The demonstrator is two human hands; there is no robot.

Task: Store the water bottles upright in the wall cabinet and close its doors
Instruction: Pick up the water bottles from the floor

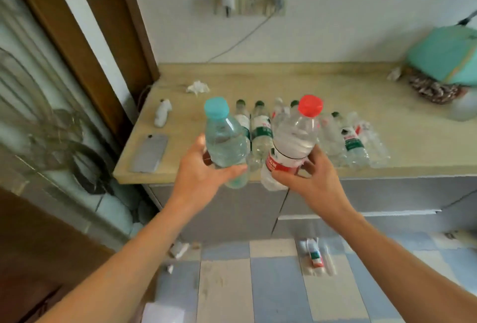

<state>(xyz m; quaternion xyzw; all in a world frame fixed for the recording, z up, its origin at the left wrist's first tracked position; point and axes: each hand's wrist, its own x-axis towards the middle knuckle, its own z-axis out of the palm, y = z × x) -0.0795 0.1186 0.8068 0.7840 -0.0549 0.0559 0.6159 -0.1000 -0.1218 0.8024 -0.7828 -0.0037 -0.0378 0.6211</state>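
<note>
My left hand (201, 170) grips a clear bottle with a blue cap (224, 139) around its lower body, held upright above the counter's front edge. My right hand (309, 175) grips a clear bottle with a red cap and red label (294, 142), also roughly upright. Behind them several more water bottles (343, 139) with green and red labels lie in a row on the beige counter (284, 82). The wall cabinet is not in view.
A phone (151, 152) lies at the counter's left front, beside a small white object (162, 112) and crumpled tissue (197, 87). A teal cloth over a bowl (444, 64) sits at the right. One bottle (313, 255) lies on the tiled floor. A wooden door frame (77, 38) stands left.
</note>
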